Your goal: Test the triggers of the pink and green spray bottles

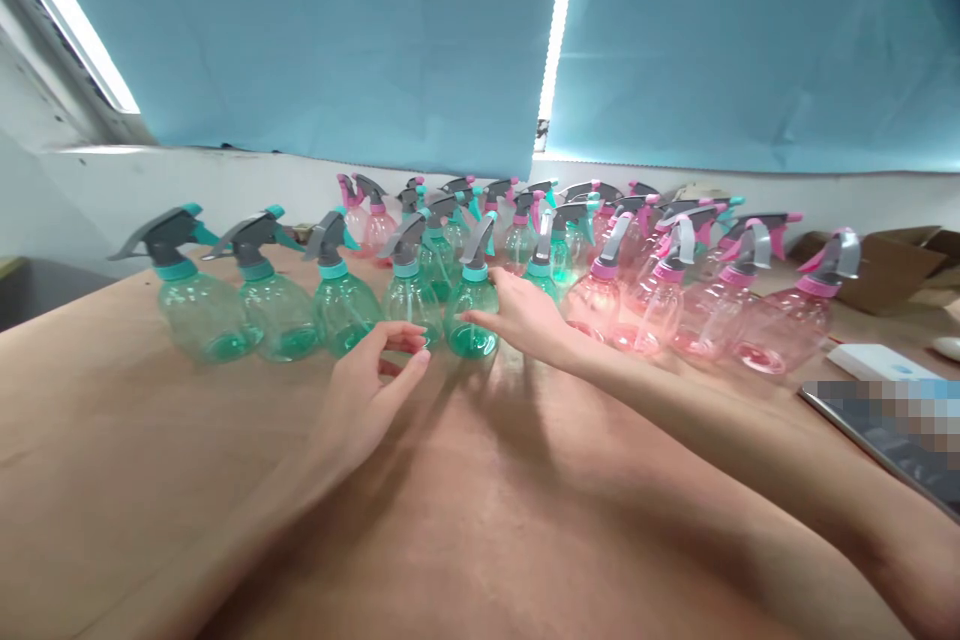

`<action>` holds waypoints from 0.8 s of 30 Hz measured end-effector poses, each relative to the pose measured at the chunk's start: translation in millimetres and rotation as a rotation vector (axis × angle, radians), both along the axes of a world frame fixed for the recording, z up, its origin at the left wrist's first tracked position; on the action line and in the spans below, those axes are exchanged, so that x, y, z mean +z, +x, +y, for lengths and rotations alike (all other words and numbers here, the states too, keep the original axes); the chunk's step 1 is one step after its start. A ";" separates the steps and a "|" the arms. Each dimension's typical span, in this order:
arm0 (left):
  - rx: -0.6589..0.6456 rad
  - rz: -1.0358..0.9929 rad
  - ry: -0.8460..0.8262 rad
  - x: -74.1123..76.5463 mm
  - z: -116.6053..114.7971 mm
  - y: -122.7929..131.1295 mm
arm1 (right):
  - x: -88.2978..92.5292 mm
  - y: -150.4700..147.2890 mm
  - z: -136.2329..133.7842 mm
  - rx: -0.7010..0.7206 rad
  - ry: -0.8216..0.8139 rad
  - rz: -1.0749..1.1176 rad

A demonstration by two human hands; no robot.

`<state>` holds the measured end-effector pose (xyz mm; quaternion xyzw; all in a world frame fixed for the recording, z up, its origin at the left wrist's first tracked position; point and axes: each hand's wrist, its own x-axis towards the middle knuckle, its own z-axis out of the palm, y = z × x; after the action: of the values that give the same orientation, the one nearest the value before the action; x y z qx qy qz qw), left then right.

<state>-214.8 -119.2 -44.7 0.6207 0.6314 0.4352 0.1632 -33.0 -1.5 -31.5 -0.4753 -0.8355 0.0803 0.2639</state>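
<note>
A front row of clear spray bottles stands upright on the table. My right hand (529, 317) is around the right side of a green spray bottle (472, 328), its thumb across the front and its fingers partly hidden. My left hand (379, 368) is just in front of another green spray bottle (409, 292), fingers curved and thumb apart, nothing visible between them. Further left stand more green bottles, among them a leftmost green bottle (202, 315). On the right are pink spray bottles (649, 310). Each has a grey trigger head with a turquoise or pink collar.
More green and pink bottles crowd behind the front row. A cardboard box (881, 270), a small white box (881, 361) and a dark flat device (885, 435) lie at the right. Blue sheets (337, 40) hang over the back wall (247, 182).
</note>
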 end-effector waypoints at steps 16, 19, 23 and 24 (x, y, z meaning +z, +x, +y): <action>-0.152 0.074 -0.005 -0.9 10.6 28.9 | -4.1 63.2 -25.1 -0.007 0.161 0.204; -0.164 0.070 0.000 1.3 13.5 35.7 | -4.7 83.8 -21.2 -0.115 0.171 0.219; -0.229 0.046 -0.001 3.3 18.2 49.2 | -5.4 80.5 -9.1 -0.149 0.092 0.185; -0.241 0.047 -0.005 3.4 18.8 52.4 | -5.9 76.0 -6.1 -0.149 0.065 0.180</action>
<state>-162.4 -100.4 -41.2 0.7019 0.5569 0.3961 0.2008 42.9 -7.6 -37.3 -0.5181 -0.7729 0.0757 0.3584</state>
